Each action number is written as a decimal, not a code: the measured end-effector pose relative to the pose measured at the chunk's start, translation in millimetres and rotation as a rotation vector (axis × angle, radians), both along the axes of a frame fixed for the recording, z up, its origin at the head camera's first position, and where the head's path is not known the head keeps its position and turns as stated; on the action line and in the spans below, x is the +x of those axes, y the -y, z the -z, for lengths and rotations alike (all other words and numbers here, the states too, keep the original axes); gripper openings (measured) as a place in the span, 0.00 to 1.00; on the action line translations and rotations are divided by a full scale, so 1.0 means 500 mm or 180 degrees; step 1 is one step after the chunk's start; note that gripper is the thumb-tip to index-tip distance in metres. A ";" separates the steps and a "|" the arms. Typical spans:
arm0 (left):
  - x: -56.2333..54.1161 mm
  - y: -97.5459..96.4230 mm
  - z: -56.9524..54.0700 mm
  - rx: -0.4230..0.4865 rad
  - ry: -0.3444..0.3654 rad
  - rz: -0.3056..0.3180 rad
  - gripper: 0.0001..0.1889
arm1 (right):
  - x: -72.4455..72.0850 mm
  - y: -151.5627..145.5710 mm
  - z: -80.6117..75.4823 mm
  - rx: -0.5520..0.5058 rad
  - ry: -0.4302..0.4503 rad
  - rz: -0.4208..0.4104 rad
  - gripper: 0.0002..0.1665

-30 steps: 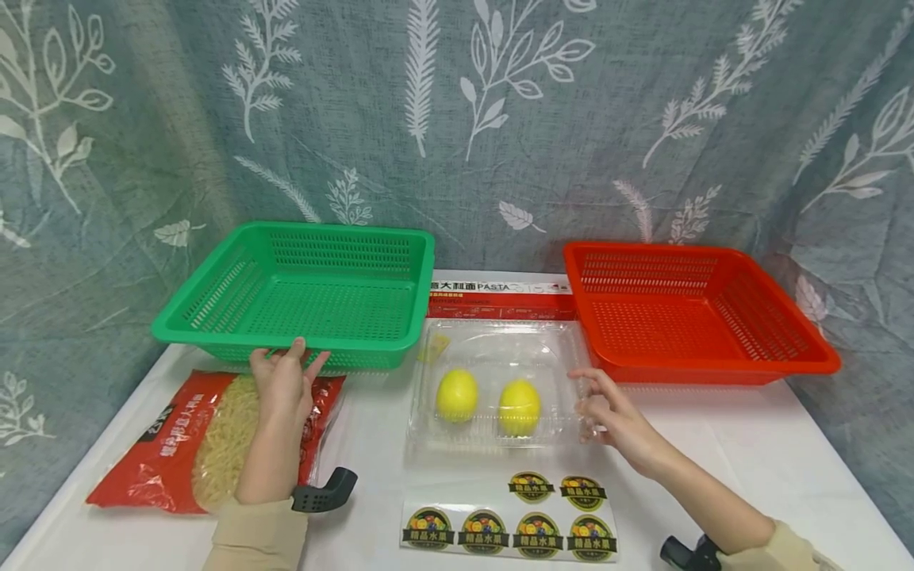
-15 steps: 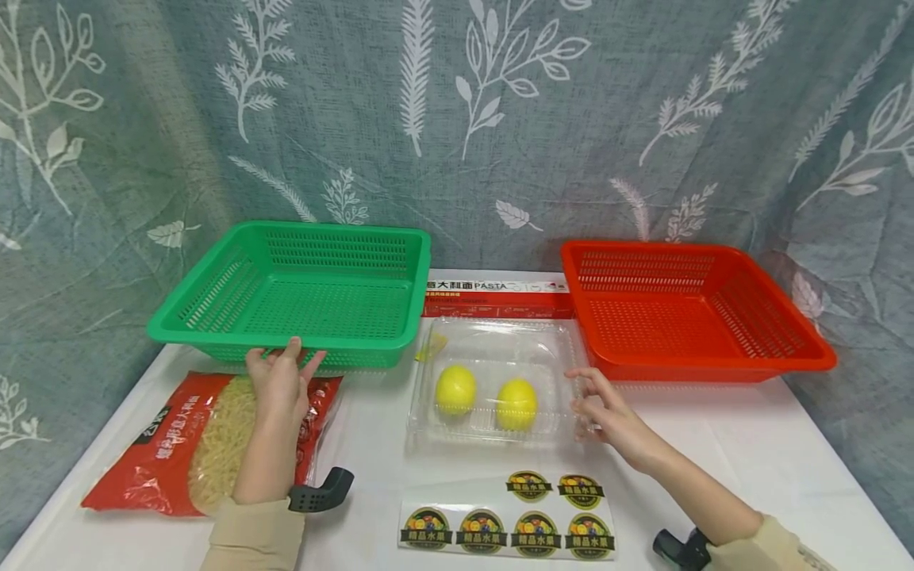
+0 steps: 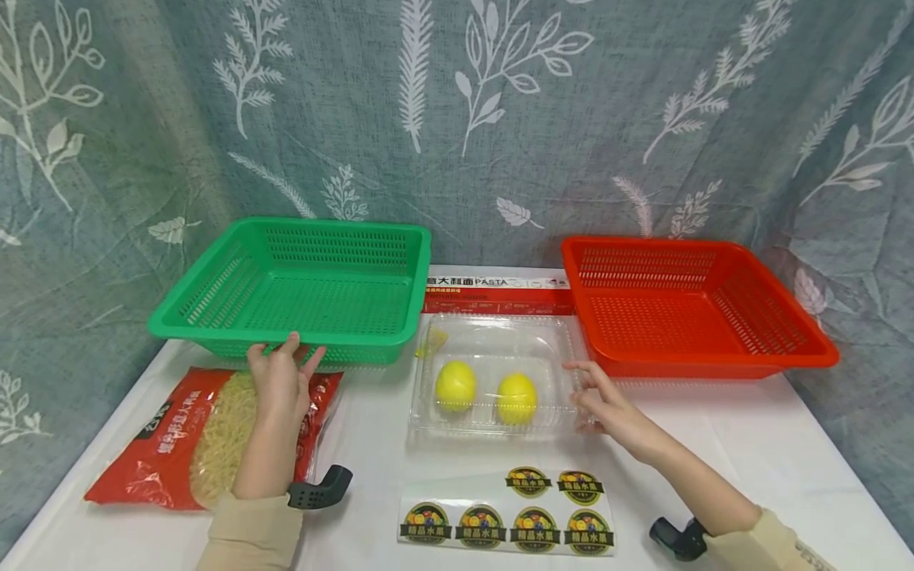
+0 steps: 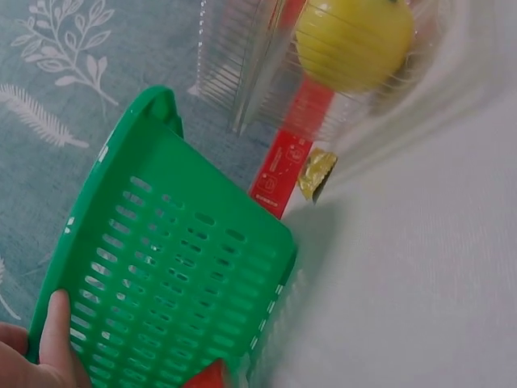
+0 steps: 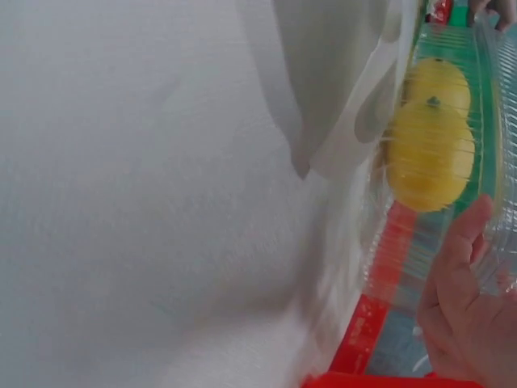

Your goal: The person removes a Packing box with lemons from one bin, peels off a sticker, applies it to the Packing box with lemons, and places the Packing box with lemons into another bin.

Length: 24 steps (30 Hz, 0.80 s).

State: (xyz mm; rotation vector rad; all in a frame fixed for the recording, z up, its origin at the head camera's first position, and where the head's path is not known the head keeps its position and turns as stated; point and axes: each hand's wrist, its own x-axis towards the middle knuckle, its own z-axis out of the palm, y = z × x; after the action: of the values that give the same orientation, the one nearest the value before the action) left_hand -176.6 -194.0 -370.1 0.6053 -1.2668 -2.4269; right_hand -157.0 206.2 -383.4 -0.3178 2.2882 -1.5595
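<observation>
The near rim of the green basket (image 3: 300, 285) is touched by the left hand (image 3: 280, 379), fingers fairly straight, nothing clasped; the hand lies over a pasta bag (image 3: 193, 440). The clear box (image 3: 500, 373) at table centre, holding two lemons (image 3: 455, 385), is touched at its right edge by the right hand (image 3: 605, 403), fingers loosely extended. A red basket (image 3: 685, 305) sits right; a sticker sheet (image 3: 510, 515) lies in front.

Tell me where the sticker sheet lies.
In the head view, the sticker sheet lies flat at the table's near edge, just in front of the clear box holding two lemons.
</observation>
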 end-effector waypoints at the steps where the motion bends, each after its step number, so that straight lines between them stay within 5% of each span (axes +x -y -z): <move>1: -0.001 0.000 -0.001 0.0014 -0.0011 0.0006 0.21 | -0.001 -0.001 -0.001 0.0043 0.0011 -0.0005 0.28; 16: 0.005 0.006 -0.011 0.0059 0.0173 0.0210 0.23 | -0.001 -0.024 -0.019 0.0226 0.0016 -0.0129 0.36; 24: 0.021 0.007 -0.022 0.0180 0.0379 0.0552 0.21 | 0.014 -0.045 -0.023 0.0298 -0.0338 -0.0077 0.35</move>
State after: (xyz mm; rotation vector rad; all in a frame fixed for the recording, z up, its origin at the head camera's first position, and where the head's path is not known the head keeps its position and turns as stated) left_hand -166.3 -197.7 -359.2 0.6914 -1.3527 -2.6099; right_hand -149.8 228.7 -371.8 -0.4113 2.4194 -1.4506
